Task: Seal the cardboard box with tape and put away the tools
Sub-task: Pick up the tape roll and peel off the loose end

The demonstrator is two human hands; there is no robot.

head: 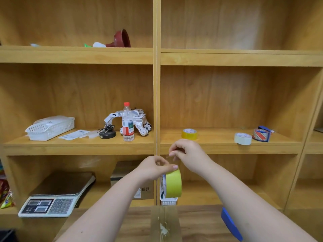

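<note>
- Left hand [155, 167]: fingers closed around the top of a yellow-green tape roll [173, 184], which is held upright on edge, in the air, in front of the shelves [157, 147].
- Right hand [185, 152]: thumb and fingertips pinched together just above the roll, apparently on the free end of the tape; a short clear strip seems to run between the two hands, though it is faint.
- Box [165, 222]: at the lower edge of the view on the tabletop [122, 224], directly below the roll. Only its top face shows, and a glossy strip appears to lie along its centre seam already; how much is covered cannot be told.
- Blue tool [230, 224]: lies on the tabletop to the right of the box, partly hidden by the right forearm; its kind is unclear.
- Spare rolls: a yellow one [189, 133], a white one [243, 138] and a patterned one [261, 135] rest on the middle shelf, well apart from the hands.
- Step in hand, as judged: freeing and drawing out a length of tape for sealing.
- Next move, as judged: pull the strip longer while the left hand steadies the roll, lower it onto the box seam, press it flat, then cut it. Twisting or self-sticking is the main risk.
</note>
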